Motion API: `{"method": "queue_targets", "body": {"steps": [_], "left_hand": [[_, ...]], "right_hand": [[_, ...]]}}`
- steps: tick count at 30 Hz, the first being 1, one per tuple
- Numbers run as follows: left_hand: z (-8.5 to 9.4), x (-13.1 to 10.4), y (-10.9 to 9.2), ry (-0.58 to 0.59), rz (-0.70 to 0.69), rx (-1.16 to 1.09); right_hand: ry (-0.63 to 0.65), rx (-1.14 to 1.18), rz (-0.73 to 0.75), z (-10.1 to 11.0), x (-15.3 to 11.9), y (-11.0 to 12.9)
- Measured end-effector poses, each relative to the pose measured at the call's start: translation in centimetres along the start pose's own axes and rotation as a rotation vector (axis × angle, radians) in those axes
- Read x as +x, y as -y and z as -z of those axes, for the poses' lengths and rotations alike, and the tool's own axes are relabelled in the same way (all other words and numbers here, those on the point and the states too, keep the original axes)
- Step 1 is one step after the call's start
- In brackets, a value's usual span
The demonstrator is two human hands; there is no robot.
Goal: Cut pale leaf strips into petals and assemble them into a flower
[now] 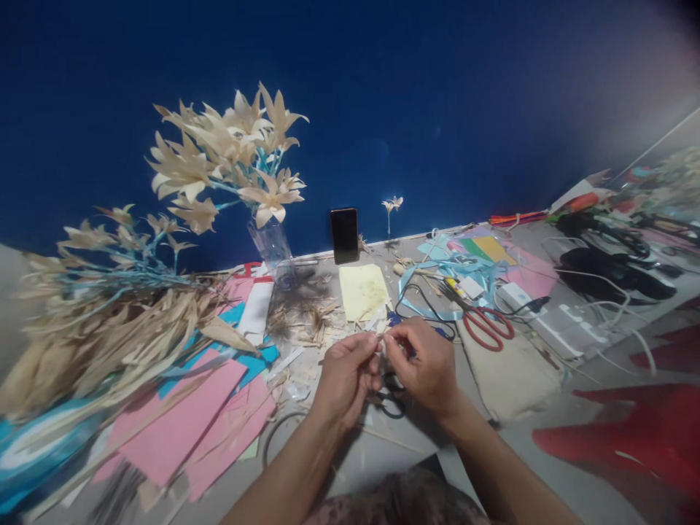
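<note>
A grey surface (353, 463) bears the clutter. On its left lie dried husks (109, 343) and pink sheets (180, 419), overlapping blue sheets (257, 366). At the far side stand a clear vase (270, 251) and an upright phone (344, 235), a yellow paper (364, 292) just nearer. Pale scraps (320, 321) litter the middle; a beige cloth (508, 375) and red material (628, 437) lie right.

The left hand (350, 375) and right hand (424, 364) are bare, as are the left forearm (287, 467) at seven o'clock and the right forearm (500, 470) at five, both tapering towards the wrists. At six o'clock shows a patterned garment (405, 503), mottled dark brown and dusty pink, its print blurred.
</note>
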State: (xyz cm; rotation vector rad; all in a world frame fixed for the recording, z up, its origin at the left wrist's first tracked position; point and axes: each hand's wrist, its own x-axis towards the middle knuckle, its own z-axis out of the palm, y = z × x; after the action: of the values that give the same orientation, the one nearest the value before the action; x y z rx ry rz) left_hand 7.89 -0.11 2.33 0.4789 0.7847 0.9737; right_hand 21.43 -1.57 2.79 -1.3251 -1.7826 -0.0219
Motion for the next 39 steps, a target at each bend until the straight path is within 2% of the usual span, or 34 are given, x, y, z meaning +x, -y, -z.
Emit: {"method": "queue_targets", "body": {"steps": [10, 16, 19, 23, 29, 34, 39], "left_hand": [[0.4, 0.2, 0.0, 0.034, 0.167, -0.286], [0.7, 0.3, 0.2, 0.089, 0.188, -0.275], [0.5, 0.2, 0.3, 0.050, 0.094, -0.203], [0.0, -0.2, 0.4, -0.063, -0.100, -0.083], [0.5, -0.1, 1.1, -0.210, -0.316, 0.277], [0.7, -0.1, 1.1, -0.264, -0.434, 0.486], [0.5, -0.2, 0.7, -0.264, -0.473, 0.538]], "right_hand": [[-0.036, 0.047, 0.096, 0.1, 0.0, 0.1], [-0.049, 0.045, 0.134, 0.4, 0.2, 0.2], [-0.039, 0.025, 0.139, 0.5, 0.1, 0.3], [-0.032, 0.009, 0.129, 0.6, 0.1, 0.5], [-0.041, 0.002, 0.109, 0.4, 0.1, 0.7], [-0.041, 0.013, 0.107, 0.2, 0.2, 0.7], [-0.057, -0.019, 0.102, 0.2, 0.1, 0.7]]}}
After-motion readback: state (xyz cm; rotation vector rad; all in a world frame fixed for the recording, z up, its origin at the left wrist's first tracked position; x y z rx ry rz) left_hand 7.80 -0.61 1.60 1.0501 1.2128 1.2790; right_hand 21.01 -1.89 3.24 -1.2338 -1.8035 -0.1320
